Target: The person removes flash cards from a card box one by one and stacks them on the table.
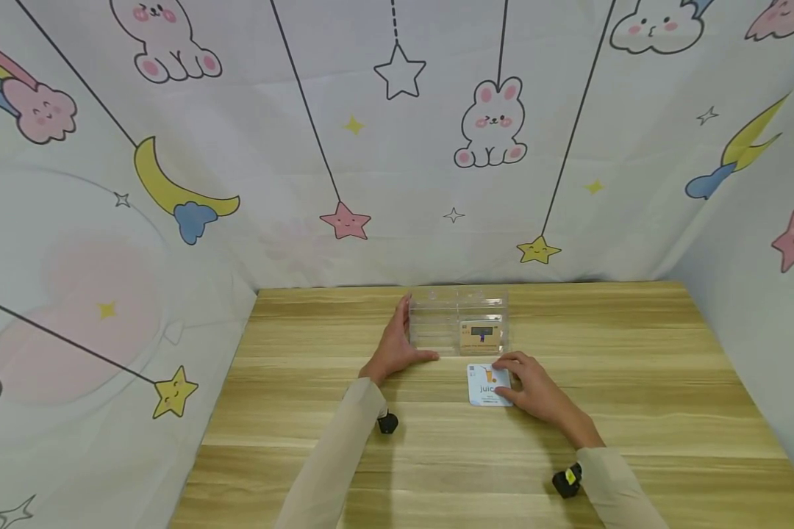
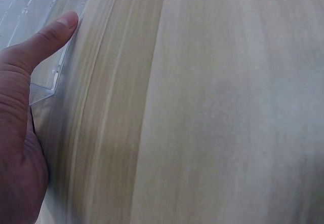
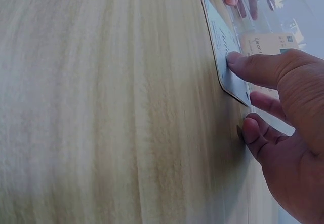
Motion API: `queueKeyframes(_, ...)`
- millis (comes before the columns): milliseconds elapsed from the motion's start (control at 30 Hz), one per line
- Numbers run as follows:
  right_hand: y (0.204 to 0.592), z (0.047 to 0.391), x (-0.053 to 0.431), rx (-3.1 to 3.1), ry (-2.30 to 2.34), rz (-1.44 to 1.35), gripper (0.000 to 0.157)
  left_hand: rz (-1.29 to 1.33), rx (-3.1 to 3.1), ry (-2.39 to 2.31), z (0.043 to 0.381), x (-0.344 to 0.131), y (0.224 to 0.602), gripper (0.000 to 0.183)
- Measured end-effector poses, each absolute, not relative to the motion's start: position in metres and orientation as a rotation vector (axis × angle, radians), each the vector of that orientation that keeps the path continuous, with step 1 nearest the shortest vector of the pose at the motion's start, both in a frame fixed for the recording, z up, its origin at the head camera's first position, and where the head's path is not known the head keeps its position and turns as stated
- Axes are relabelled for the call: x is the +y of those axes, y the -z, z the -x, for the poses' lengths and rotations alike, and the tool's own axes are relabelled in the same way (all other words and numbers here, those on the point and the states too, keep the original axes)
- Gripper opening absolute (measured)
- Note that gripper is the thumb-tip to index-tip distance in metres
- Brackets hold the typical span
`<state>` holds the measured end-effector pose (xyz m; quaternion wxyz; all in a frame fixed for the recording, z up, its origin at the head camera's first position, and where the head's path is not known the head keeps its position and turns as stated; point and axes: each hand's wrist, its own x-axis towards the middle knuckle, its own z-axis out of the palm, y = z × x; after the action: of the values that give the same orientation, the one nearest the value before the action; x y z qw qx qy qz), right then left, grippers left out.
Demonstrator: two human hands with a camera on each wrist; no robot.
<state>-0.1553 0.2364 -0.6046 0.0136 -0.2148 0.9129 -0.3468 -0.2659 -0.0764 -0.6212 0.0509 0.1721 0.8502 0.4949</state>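
A clear plastic divided box (image 1: 433,338) sits near the back of the table. My left hand (image 1: 399,345) holds its left end, the thumb along the front edge and the fingers up the side. In the left wrist view the thumb (image 2: 55,29) lies over the box's edge. My right hand (image 1: 536,389) pinches a white card (image 1: 483,393) printed "juice" with a drink picture, just in front of the box. The right wrist view shows this card tilted, with the thumb on its printed face. A tan card (image 1: 481,338) lies in the box's front right compartment.
The wood-grain table (image 1: 635,382) runs back to a white cloth wall (image 1: 417,169) printed with bunnies, stars and moons. More cloth rises on the left and right sides. Small black devices (image 1: 567,481) are worn at both wrists.
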Motion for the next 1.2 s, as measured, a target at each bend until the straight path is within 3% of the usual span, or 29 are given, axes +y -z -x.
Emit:
queueKeyframes(667,0.573,0.178,0.232,2.968,1.263,0.653,0.048,-0.525,2.58,-1.516,0.265,-0.077,0.621,0.141)
queueKeyframes(1200,0.573,0.183,0.231,2.979,1.26,0.572,0.047,-0.545,2.58,-1.513,0.265,-0.078,0.623,0.141)
